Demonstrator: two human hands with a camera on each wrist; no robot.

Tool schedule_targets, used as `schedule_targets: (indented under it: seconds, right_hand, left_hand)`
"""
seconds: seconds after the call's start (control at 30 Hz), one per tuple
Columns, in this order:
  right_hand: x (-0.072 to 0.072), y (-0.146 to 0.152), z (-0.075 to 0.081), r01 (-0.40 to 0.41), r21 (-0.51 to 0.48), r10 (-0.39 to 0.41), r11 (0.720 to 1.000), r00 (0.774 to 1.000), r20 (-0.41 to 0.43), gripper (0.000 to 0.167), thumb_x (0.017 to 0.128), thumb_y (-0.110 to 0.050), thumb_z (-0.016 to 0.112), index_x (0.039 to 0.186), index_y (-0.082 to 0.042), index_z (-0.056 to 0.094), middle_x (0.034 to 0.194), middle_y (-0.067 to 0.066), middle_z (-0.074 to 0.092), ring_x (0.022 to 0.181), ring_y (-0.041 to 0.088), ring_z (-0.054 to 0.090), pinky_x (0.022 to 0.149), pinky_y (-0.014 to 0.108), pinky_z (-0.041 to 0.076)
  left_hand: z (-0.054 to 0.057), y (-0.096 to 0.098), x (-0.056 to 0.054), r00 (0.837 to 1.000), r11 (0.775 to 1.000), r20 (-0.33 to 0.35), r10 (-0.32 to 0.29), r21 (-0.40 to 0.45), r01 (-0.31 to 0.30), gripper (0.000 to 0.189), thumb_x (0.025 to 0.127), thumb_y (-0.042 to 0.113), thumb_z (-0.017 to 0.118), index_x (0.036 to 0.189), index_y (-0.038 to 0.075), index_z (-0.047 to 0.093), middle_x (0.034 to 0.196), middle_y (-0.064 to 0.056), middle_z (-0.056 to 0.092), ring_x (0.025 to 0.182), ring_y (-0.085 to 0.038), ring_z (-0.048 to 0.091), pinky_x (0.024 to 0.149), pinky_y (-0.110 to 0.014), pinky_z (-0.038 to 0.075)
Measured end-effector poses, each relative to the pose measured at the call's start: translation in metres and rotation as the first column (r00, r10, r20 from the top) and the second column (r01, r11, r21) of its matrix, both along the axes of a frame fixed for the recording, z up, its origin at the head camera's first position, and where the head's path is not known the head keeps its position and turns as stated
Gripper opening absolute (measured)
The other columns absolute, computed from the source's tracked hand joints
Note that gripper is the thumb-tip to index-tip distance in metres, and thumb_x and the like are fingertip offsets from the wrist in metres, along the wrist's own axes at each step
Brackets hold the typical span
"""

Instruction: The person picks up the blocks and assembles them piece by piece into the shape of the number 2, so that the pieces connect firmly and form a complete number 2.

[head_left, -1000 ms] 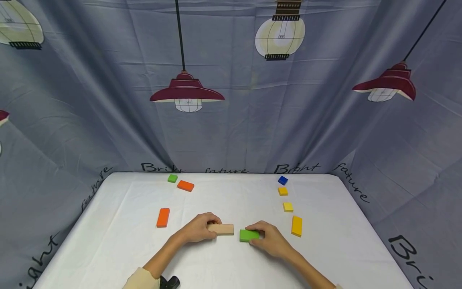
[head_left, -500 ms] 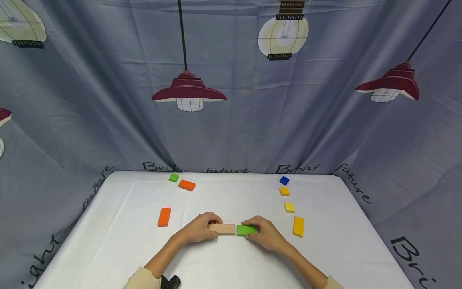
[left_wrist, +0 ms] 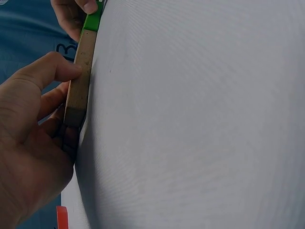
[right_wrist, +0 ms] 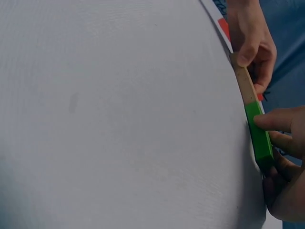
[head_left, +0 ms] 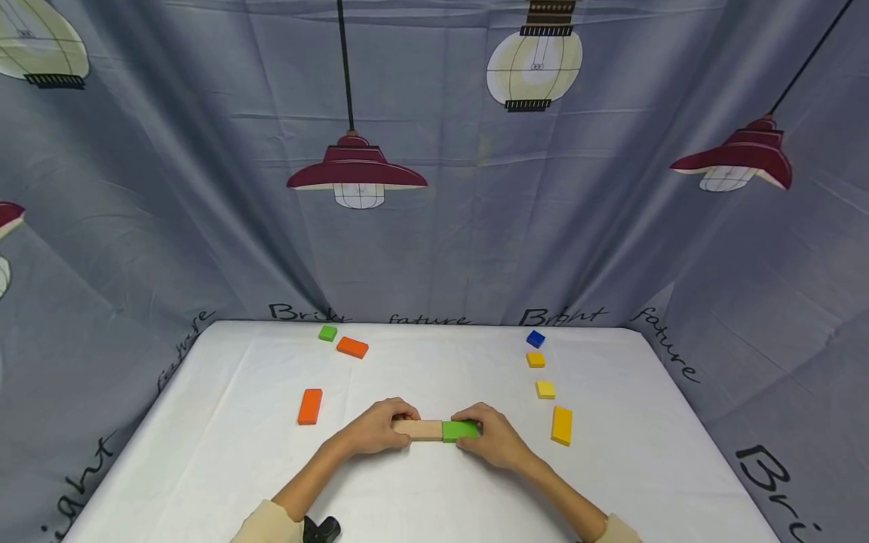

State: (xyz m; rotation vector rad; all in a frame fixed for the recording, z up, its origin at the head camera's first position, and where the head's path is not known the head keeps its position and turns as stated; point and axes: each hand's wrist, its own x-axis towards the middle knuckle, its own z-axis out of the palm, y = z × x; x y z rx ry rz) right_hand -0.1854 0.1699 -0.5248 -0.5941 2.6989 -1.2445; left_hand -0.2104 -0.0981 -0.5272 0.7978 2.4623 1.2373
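My left hand (head_left: 376,430) grips the left part of a plain wooden block (head_left: 424,431), thumb on the near side and fingers on the far side. My right hand (head_left: 498,439) holds a green block (head_left: 459,431) the same way by its right part. The two blocks lie end to end in one straight line at the middle of the table, their ends meeting. In the left wrist view the thumb presses the long side of the wooden block (left_wrist: 80,78). The right wrist view shows the right thumb on the side of the green block (right_wrist: 259,136).
On the white table (head_left: 421,498), an orange block (head_left: 309,406) lies left, with another orange block (head_left: 352,347) and a small green block (head_left: 328,333) behind. To the right are a long yellow block (head_left: 561,425), two small yellow blocks (head_left: 545,389) and a blue block (head_left: 535,339).
My right hand has slid the green block leftward and slightly away from me, closing the gap to the wooden block. The left hand keeps its hold in place.
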Motion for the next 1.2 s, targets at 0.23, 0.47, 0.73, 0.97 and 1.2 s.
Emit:
schedule_targets:
  seconds: [0.23,0.47,0.73,0.97,1.2]
  right_hand:
    - [0.005,-0.012,-0.004,0.074,0.017,-0.074,0.997,0.997,-0.023,0.033,0.079,-0.013,0.085,0.11,-0.013,0.075,0.108,0.001,0.066,0.096,0.019,0.054,0.082,0.038,0.042]
    - [0.006,-0.02,-0.008,0.094,0.041,-0.09,0.995,0.993,-0.074,0.033,0.077,-0.014,0.086,0.109,-0.016,0.076,0.106,-0.001,0.066,0.095,0.02,0.054,0.081,0.045,0.035]
    - [0.004,-0.021,-0.01,0.092,0.064,-0.087,0.994,0.993,-0.076,0.034,0.077,-0.016,0.086,0.11,-0.016,0.075,0.102,-0.003,0.064,0.093,0.018,0.053,0.08,0.044,0.034]
    - [0.002,-0.022,-0.012,0.098,0.076,-0.09,0.992,0.992,-0.093,0.033,0.077,-0.019,0.086,0.108,-0.019,0.075,0.099,-0.005,0.062,0.09,0.016,0.05,0.077,0.04,0.032]
    - [0.0,-0.022,-0.012,0.096,0.083,-0.087,0.992,0.991,-0.099,0.033,0.076,-0.021,0.087,0.107,-0.02,0.076,0.099,-0.006,0.062,0.09,0.016,0.05,0.076,0.039,0.031]
  left_hand:
    - [0.0,0.0,-0.001,1.0,1.0,-0.014,-0.01,-0.005,0.01,0.028,0.078,0.002,0.074,0.103,0.013,0.07,0.095,0.006,0.058,0.085,-0.014,0.053,0.073,-0.026,0.045]
    - [-0.001,-0.001,-0.002,1.0,1.0,-0.015,-0.015,-0.011,0.014,0.027,0.078,0.003,0.074,0.103,0.014,0.07,0.094,0.006,0.058,0.084,-0.013,0.052,0.072,-0.026,0.044]
    - [-0.001,-0.002,-0.001,1.0,1.0,-0.01,-0.022,-0.009,0.022,0.029,0.077,0.002,0.073,0.102,0.014,0.07,0.095,0.007,0.058,0.084,-0.012,0.052,0.072,-0.026,0.044]
    - [0.0,-0.002,-0.002,1.0,1.0,-0.014,-0.026,-0.006,0.026,0.029,0.077,0.002,0.073,0.103,0.015,0.069,0.095,0.006,0.058,0.084,-0.012,0.052,0.071,-0.026,0.044]
    - [0.001,-0.003,-0.003,0.999,0.999,-0.02,-0.037,-0.018,0.036,0.029,0.078,0.004,0.073,0.104,0.015,0.069,0.094,0.008,0.058,0.083,-0.01,0.052,0.071,-0.025,0.044]
